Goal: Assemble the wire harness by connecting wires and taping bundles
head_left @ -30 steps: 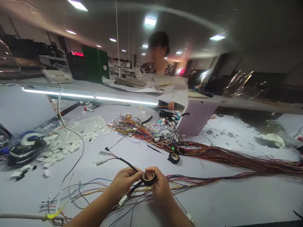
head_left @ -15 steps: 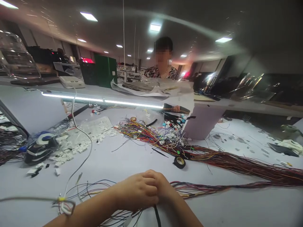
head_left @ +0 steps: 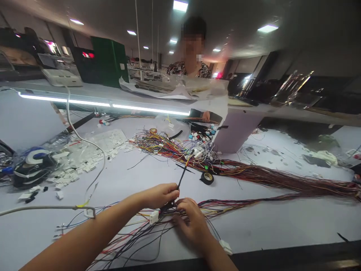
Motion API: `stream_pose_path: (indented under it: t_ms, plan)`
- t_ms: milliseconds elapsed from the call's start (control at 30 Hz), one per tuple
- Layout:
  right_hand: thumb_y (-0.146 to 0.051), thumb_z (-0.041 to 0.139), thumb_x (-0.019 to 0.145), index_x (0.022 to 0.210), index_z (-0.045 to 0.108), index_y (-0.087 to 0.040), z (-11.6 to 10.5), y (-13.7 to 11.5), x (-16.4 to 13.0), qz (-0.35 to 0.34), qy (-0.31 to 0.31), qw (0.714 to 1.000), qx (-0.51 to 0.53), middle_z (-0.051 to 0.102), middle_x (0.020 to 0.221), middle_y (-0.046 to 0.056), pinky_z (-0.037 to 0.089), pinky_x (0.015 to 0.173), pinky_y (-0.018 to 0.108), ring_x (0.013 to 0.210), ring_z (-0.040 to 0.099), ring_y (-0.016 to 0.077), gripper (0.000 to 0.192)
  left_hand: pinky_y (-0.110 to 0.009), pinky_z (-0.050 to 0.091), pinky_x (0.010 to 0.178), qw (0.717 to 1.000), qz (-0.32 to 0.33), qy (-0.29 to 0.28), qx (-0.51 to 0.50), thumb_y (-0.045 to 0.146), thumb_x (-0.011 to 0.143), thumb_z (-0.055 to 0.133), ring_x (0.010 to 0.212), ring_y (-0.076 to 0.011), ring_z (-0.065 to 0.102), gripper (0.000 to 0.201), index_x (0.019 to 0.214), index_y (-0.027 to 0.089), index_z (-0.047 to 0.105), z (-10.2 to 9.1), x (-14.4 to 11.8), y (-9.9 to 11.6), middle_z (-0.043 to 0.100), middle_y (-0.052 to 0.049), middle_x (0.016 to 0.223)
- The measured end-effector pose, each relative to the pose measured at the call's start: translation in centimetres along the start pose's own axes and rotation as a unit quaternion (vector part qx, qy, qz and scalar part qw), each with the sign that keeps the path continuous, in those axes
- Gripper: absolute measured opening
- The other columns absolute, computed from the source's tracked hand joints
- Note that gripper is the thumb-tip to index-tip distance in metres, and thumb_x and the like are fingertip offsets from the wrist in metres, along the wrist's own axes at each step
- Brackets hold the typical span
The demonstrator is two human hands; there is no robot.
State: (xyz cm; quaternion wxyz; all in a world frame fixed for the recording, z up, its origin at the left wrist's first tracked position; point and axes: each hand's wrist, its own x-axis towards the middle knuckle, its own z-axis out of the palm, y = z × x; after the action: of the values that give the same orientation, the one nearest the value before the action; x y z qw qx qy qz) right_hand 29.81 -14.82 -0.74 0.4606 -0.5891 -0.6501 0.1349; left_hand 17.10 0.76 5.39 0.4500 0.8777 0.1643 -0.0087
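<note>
Wires (head_left: 169, 205) wrapped in black tape lie near the table's (head_left: 267, 229) front edge, and we hold them with both hands. Our left hand (head_left: 159, 195) pinches the taped part between thumb and fingertips, and one thin black branch (head_left: 182, 175) rises from this grip toward the far side. Our right hand (head_left: 191, 220) rests just beside, fingers curled onto the same bundle. A white connector (head_left: 153, 216) lies under the left hand. Farther away a tape roll (head_left: 207, 177) lies flat, next to a long bundle (head_left: 282, 182) of coloured wires.

Hands have parted; taped wire (head_left: 182, 175) apparently now upright.
</note>
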Motion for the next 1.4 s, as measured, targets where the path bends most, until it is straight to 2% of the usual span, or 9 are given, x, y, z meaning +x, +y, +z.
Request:
stream_pose_path:
  t_ms: [333,467,567,800,900,1067,1167,1267,1400]
  plan:
    - [-0.001,0.042,0.085,0.111,0.059,-0.029,0.9,0.0,0.1,-0.071,0.016,0.997,-0.041,0.064,0.094,0.003,0.047,0.077,0.031,0.087,0.057,0.0171,0.042,-0.024,0.036,0.062,0.987,-0.039,-0.052,-0.15,0.058,0.088,0.043,0.064,-0.012,0.037,0.039,0.079,0.021,0.051,-0.1,-0.4,-0.8,0.042,0.005,0.072]
    - [-0.005,0.048,0.086,0.104,0.065,-0.031,1.2,0.2,0.0,-0.098,0.003,0.986,-0.136,0.063,0.087,0.002,0.045,0.071,0.032,0.079,0.055,0.018,0.036,-0.023,0.033,0.055,0.974,-0.068,-0.073,-0.202,0.062,0.081,0.05,0.058,-0.0104,0.034,0.042,0.075,0.02,0.05,0.3,-0.4,-1.2,0.041,0.006,0.066]
    - [-0.014,0.053,0.088,0.103,0.067,-0.034,1.5,0.3,-0.2,-0.08,-0.011,0.983,-0.168,0.064,0.087,0.003,0.045,0.07,0.034,0.077,0.056,0.0193,0.028,-0.023,0.029,0.049,0.968,-0.106,-0.033,-0.226,0.061,0.077,0.055,0.053,-0.0095,0.032,0.043,0.069,0.019,0.051,0.7,-0.6,-1.7,0.039,0.007,0.059]
    - [-0.023,0.058,0.084,0.108,0.056,-0.025,1.6,0.6,0.1,0.06,0.026,0.997,0.041,0.066,0.102,0.007,0.052,0.081,0.034,0.092,0.064,0.0228,0.024,-0.024,0.034,0.051,0.953,-0.133,0.119,-0.244,0.053,0.076,0.058,0.053,-0.0114,0.04,0.036,0.07,0.018,0.062,1.9,-1.7,-2.9,0.046,0.006,0.056]
    - [-0.027,0.055,0.084,0.105,0.058,-0.025,1.7,0.4,1.0,0.07,-0.039,0.995,0.067,0.068,0.097,0.005,0.052,0.077,0.033,0.083,0.065,0.0218,0.021,-0.024,0.038,0.06,0.949,-0.114,0.159,-0.248,0.046,0.079,0.058,0.062,-0.0134,0.047,0.03,0.078,0.017,0.068,3.2,-2.7,-3.0,0.055,0.004,0.064]
    - [-0.043,0.049,0.085,0.102,0.053,-0.022,2.4,1.1,2.8,0.309,-0.005,0.922,0.233,0.063,0.074,0.0,0.05,0.057,0.03,0.056,0.062,0.0179,0.027,-0.027,0.042,0.073,0.915,-0.054,0.243,-0.316,0.048,0.084,0.054,0.075,-0.0155,0.053,0.036,0.095,0.017,0.067,5.7,-4.0,-3.7,0.063,-0.001,0.08]
    - [-0.042,0.056,0.078,0.098,0.053,-0.021,2.9,1.8,3.2,0.347,-0.007,0.894,0.282,0.06,0.07,-0.002,0.046,0.05,0.027,0.054,0.059,0.0164,0.029,-0.026,0.041,0.068,0.915,-0.066,0.232,-0.323,0.05,0.077,0.062,0.069,-0.0145,0.052,0.041,0.099,0.016,0.065,6.4,-3.6,-4.8,0.061,0.001,0.075]
    - [-0.031,0.06,0.072,0.095,0.056,-0.021,3.2,2.3,3.1,0.325,-0.027,0.904,0.276,0.06,0.071,-0.002,0.045,0.055,0.026,0.059,0.057,0.0153,0.026,-0.022,0.033,0.055,0.953,-0.114,0.181,-0.215,0.05,0.072,0.067,0.059,-0.0116,0.045,0.036,0.085,0.017,0.065,6.3,-2.9,-5.5,0.052,0.005,0.062]
    - [-0.031,0.057,0.073,0.095,0.055,-0.021,2.8,2.8,2.8,0.317,-0.047,0.908,0.269,0.061,0.07,-0.001,0.046,0.059,0.028,0.062,0.057,0.0166,0.025,-0.022,0.027,0.051,0.961,-0.118,0.175,-0.176,0.051,0.079,0.057,0.056,-0.0102,0.038,0.036,0.07,0.017,0.063,6.0,-2.5,-5.8,0.042,0.007,0.055]
